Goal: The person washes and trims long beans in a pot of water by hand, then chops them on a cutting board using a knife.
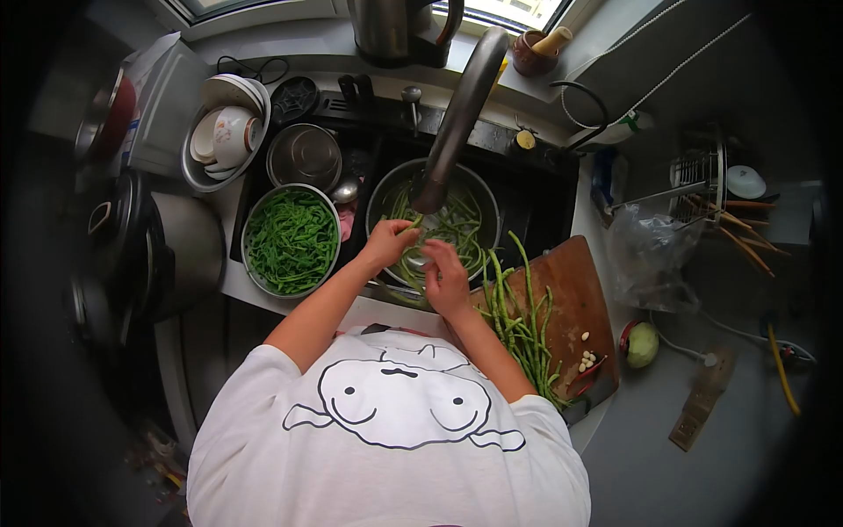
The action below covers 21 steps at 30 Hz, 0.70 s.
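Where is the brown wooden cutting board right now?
In the head view, the brown wooden cutting board lies right of centre, by the black sink, with long green beans lying over its left side.

Both hands (pixel 449 279) hover over long green beans (pixel 465 220) in a metal pot (pixel 493 200) beneath the faucet (pixel 463 114).

We are in a kitchen. We see a tap (pixel 465 114) over a sink (pixel 537 195), with bowls (pixel 233 140) piled by the sink's far left corner. Beans (pixel 530 350) poke past a board's (pixel 584 281) far edge. A kettle (pixel 379 33) stands by the window (pixel 520 9).
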### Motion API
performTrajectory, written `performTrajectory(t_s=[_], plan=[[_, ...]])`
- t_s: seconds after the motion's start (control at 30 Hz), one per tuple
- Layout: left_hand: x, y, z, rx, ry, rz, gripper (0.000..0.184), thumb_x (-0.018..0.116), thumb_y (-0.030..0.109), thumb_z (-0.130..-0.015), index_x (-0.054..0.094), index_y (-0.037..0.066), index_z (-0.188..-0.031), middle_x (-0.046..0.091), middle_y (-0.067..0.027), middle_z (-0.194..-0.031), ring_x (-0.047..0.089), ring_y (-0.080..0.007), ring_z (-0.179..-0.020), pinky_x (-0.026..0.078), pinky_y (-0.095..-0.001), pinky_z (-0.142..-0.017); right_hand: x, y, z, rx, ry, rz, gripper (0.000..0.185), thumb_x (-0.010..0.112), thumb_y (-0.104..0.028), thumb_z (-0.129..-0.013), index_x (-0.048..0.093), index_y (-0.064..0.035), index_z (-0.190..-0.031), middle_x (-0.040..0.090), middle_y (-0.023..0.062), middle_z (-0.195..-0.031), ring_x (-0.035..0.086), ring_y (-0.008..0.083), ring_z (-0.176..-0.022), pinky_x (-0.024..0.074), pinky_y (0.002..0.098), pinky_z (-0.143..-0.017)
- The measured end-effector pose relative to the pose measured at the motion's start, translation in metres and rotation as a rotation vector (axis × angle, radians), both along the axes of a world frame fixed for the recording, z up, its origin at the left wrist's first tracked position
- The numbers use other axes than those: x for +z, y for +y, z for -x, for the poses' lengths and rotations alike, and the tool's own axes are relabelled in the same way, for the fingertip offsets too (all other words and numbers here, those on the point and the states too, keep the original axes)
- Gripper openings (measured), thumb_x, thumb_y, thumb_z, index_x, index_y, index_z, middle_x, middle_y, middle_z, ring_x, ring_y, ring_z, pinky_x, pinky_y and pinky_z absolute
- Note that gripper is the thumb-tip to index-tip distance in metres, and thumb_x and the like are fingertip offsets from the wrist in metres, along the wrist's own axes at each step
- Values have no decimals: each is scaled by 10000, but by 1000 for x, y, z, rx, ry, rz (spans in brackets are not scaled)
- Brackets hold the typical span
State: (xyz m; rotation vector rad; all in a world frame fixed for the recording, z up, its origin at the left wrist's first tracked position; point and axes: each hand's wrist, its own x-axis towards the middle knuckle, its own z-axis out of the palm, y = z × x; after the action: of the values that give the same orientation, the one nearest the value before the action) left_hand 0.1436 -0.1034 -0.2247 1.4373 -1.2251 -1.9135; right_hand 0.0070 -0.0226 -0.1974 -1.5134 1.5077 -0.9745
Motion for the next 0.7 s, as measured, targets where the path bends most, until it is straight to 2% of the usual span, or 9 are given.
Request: performTrajectory(t_s=[0.07, 0.13, 0.23, 0.3, 0.43, 0.5, 0.57, 0.63, 0.7], plan=[[2, 1, -5, -65, -74, 62, 180, 560, 201, -810, 614, 33, -849, 524, 28, -648, 428, -34, -570, 339, -185, -518, 10, -20, 14, 3, 33, 77, 316, 470, 53, -726, 509, -37, -1026, 503, 146, -1067, 556, 289, -860, 456, 344, -728], [19, -3, -8, -299, -139, -63, 190, 544, 207, -820, 612, 30, -839, 510, 35, -636, 414, -35, -562, 325, -183, -526, 5, -39, 22, 6, 69, 153, 331, 457, 59, -741, 501, -31, -1056, 510, 147, -1044, 575, 273, -801, 465, 321, -693], [16, -7, -12, -279, -17, -89, 194, 535, 213, -826, 608, 34, -829, 502, 41, -628, 402, -33, -560, 311, -178, -534, -6, -57, 21, 250, 158, 398, 311, 477, 13, -770, 499, -42, -1075, 530, 140, -1010, 583, 258, -716, 469, 307, -647], [6, -10, -15, -202, 55, -94, 187, 532, 214, -827, 606, 43, -816, 499, 44, -625, 409, -33, -577, 309, -176, -547, 2, -61, 18, 253, 60, 68, 247, 507, -43, -768, 519, -70, -1013, 545, 130, -951, 569, 311, -773, 460, 383, -630], [-1, -15, -22, -118, 121, -39, 203, 518, 221, -836, 597, 35, -821, 503, 40, -638, 424, -36, -593, 324, -177, -562, -1, -69, 6, 160, 179, -45, 196, 524, -168, -779, 527, -106, -965, 556, 141, -833, 548, 339, -723, 443, 417, -592], [-7, -10, -20, -86, -175, 274, 233, 524, 211, -818, 588, -10, -780, 524, 21, -620, 447, -50, -579, 353, -210, -542, -10, -71, -3, 120, 321, -51, 199, 527, -184, -778, 525, -93, -954, 560, 143, -818, 553, 339, -721, 445, 423, -596], [4, -9, -14, 10, -131, 311, 228, 533, 205, -814, 591, -15, -814, 546, 8, -629, 469, -58, -587, 369, -218, -552, -30, -80, 3, 69, 466, -54, 206, 530, -201, -777, 523, -81, -944, 564, 146, -802, 558, 339, -718, 446, 429, -600], [13, -12, -13, 114, -89, 353, 230, 541, 199, -810, 595, -20, -848, 568, -6, -639, 491, -66, -595, 386, -226, -562, -64, -97, 30, -201, 281, -445, 244, 530, -208, -775, 527, -69, -975, 572, 156, -799, 572, 331, -766, 453, 431, -658], [14, -15, -16, 103, -42, 313, 242, 562, 191, -796, 605, -5, -931, 609, -37, -739, 529, -84, -680, 408, -229, -632, -74, -103, 40, -194, 419, -489, 297, 532, -260, -772, 533, -70, -1001, 571, 167, -867, 561, 323, -821, 447, 425, -686]])
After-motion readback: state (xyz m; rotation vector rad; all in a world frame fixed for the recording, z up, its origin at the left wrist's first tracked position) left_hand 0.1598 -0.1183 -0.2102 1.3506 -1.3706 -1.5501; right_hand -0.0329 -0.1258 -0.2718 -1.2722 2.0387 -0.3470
